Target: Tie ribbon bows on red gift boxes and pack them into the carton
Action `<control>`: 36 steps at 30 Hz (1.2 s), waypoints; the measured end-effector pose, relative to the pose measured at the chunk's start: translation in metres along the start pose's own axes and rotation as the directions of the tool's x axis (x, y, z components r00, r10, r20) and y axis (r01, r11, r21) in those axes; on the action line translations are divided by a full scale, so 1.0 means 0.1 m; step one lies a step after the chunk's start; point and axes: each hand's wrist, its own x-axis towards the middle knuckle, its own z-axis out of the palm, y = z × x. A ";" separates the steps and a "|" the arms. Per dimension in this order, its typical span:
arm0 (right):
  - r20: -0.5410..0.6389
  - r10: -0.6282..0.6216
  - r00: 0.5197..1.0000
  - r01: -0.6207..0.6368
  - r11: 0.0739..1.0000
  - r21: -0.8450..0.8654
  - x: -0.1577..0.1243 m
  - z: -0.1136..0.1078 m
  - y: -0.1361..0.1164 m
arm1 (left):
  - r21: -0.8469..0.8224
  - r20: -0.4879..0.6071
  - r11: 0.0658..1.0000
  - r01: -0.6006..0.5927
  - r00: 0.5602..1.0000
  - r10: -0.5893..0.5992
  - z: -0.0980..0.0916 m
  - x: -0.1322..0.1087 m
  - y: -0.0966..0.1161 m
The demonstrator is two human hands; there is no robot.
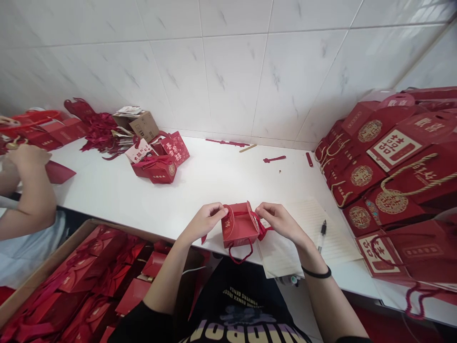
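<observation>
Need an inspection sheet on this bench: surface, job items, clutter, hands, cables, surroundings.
Surface: white table; lined paper and pen on the right.
Job's things: small red box near the front edge; red ribbon around it; cord handle hanging past the edge.
Clutter: red strips near the wall; ribbon pile and carton of cards at left.
Hands: left hand and right hand on opposite sides of the box, fingers pinching the ribbon.
Cables: thin white line below the table, possibly a cable.
Surroundings: tiled wall; red gift bags at right; co-worker's hand at left.
</observation>
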 end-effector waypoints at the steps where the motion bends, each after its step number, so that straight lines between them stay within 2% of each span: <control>1: -0.010 -0.006 1.000 0.006 1.000 0.015 0.01 0.00 -0.01 | -0.001 0.003 1.000 -0.004 1.000 0.004 0.01 0.00 0.00; 5: 0.004 0.032 0.999 -0.033 0.988 0.153 0.02 -0.02 -0.07 | 0.024 0.003 1.000 -0.018 1.000 0.018 0.02 0.00 0.03; 9: 0.140 0.030 0.990 -0.044 0.994 0.100 -0.01 -0.06 -0.05 | 0.029 0.003 0.999 -0.018 1.000 0.018 0.02 0.01 0.05; 11: 0.159 0.017 0.987 -0.030 0.996 0.081 -0.02 -0.07 -0.03 | 0.026 -0.006 0.999 -0.029 1.000 0.029 0.02 0.01 0.05; 14: 0.113 0.034 0.993 -0.048 0.991 0.125 -0.03 -0.09 -0.03 | 0.024 -0.014 0.999 -0.030 0.999 0.030 0.03 0.02 0.04; 18: 0.081 0.162 0.984 -0.176 0.959 0.223 0.01 -0.07 -0.08 | 0.021 0.000 1.000 -0.020 1.000 0.020 0.03 0.02 0.00; 21: -0.008 0.183 0.983 -0.177 0.964 0.198 0.06 -0.05 -0.08 | 0.017 -0.002 1.000 -0.015 1.000 0.015 0.01 0.01 -0.03; 23: -0.027 0.202 0.979 -0.195 0.967 0.162 0.08 -0.04 -0.07 | 0.006 -0.012 1.000 -0.018 1.000 0.018 -0.01 0.00 -0.05; 26: 0.041 0.193 0.980 -0.197 0.966 0.168 0.06 -0.02 -0.04 | -0.086 -0.015 0.996 -0.030 0.999 0.029 -0.06 -0.01 -0.08; 29: 0.120 0.135 0.984 -0.158 0.966 0.205 0.03 -0.02 -0.02 | -0.256 -0.024 0.967 -0.019 1.000 0.013 -0.11 -0.03 -0.10; 33: 0.133 0.073 0.988 -0.097 0.978 0.187 0.01 -0.02 -0.03 | -0.486 -0.081 0.873 -0.045 0.997 0.007 -0.19 -0.05 -0.09; 36: 0.122 0.034 0.992 -0.053 0.986 0.158 0.02 -0.03 -0.06 | -0.610 -0.164 0.788 -0.091 0.986 -0.013 -0.24 -0.07 -0.04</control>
